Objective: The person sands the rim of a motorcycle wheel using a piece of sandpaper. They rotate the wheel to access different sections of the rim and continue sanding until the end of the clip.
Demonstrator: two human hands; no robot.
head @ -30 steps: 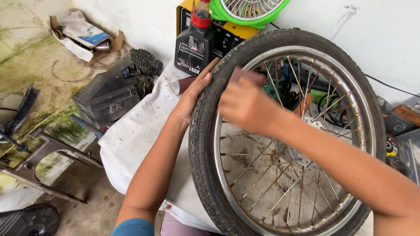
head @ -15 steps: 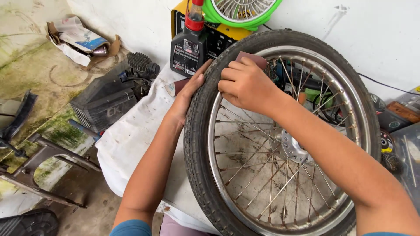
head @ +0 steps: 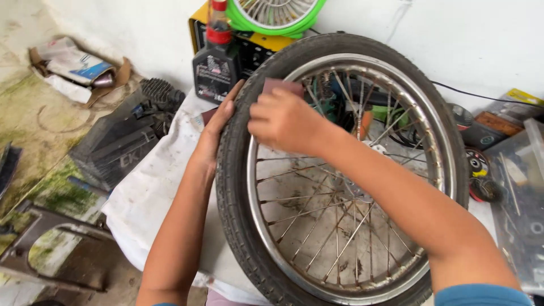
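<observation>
Reddish-brown abrasive sheet (head: 281,86), small and limp, is pinched under the curled fingers of the right hand (head: 283,120) and pressed against the chrome rim at the top-left of the spoked wheel (head: 340,170). The left hand (head: 217,131) lies flat and open against the outer tyre tread, steadying it. The wheel lies flat on the cloth-covered bench (head: 150,198); judged heavy and rigid, its thin spokes liable to bend, so best held at tyre or rim. A dark oil bottle (head: 212,62) and green fan (head: 277,14) stand behind, against a white wall; parts litter the stained floor at left.
</observation>
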